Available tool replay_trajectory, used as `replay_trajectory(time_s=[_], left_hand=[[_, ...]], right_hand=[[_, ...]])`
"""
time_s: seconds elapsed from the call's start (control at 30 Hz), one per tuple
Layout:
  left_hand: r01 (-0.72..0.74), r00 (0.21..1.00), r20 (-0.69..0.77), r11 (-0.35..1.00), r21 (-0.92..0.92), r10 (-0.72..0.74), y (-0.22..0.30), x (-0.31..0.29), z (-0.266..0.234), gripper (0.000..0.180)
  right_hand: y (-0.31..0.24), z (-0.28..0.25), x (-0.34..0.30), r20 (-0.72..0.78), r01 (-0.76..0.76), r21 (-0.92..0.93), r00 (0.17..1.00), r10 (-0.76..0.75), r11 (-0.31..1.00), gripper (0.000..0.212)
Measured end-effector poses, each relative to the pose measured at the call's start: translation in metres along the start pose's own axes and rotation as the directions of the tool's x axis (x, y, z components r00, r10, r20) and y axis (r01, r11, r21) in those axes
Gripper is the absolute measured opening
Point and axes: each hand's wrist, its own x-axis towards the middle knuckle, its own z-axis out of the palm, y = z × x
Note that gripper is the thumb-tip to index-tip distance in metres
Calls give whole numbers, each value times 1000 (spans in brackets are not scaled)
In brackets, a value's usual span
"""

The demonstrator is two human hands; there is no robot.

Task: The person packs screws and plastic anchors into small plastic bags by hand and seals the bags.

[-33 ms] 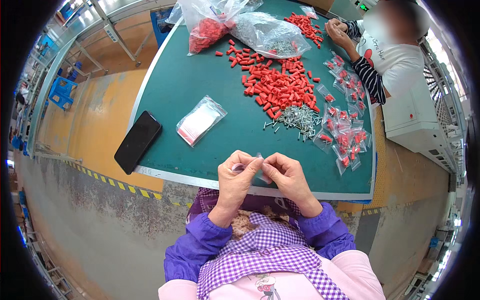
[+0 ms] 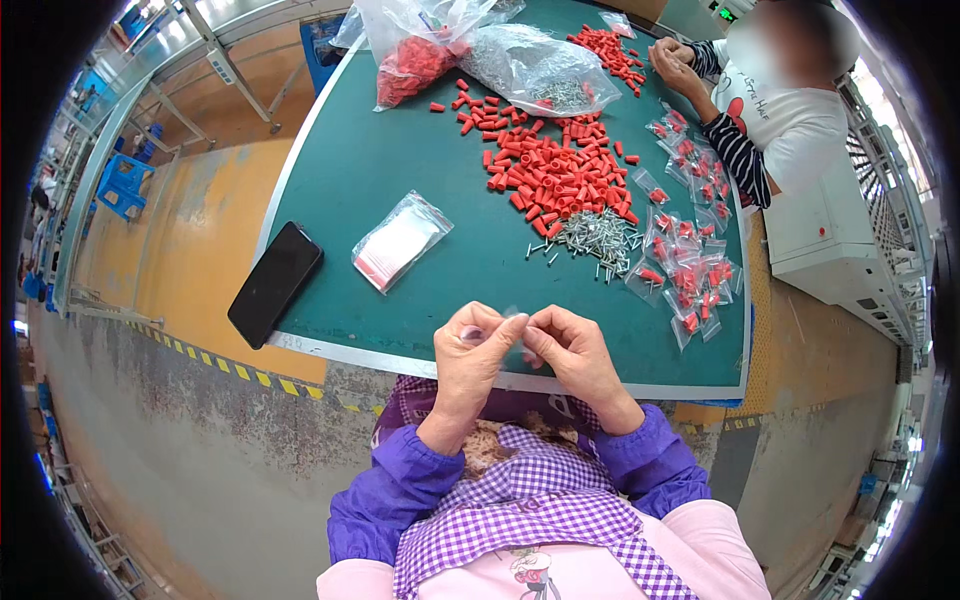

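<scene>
Near the table's front edge, my left hand and my right hand meet, thumbs and forefingers pinched on a small clear plastic bag. Most of the bag is hidden by my fingers, and I cannot make out whether anything is inside. Beyond my hands lies a heap of red plastic caps, with a pile of silver screws on its near side. To the right are several filled clear bags with red caps in them. A stack of flat clear zip bags rests to the left.
A black phone lies at the left edge of the green table. Large plastic bags of red caps and of screws stand at the far side. At the far right, another person has both hands over the table.
</scene>
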Motion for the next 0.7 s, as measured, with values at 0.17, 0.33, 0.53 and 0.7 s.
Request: replay_trajectory(time_s=[0.17,0.33,0.53,0.7], left_hand=[[173,984,56,976,-132,-167,1,0,-2,11],[234,972,31,956,-178,-232,-2,-2,-3,13],[9,1000,23,999,37,-9,1,1,-6,10],[-50,998,40,999,-2,51,8,1,-1,16]], right_hand=[[7,-2,2,0,-2,101,1000,2,995,13],[7,-9,8,-34,18,125,999,-14,992,13],[-23,-48,48,204,349,-912,841,-501,214,23],[-34,-64,82,421,462,-886,835,-356,35,19]])
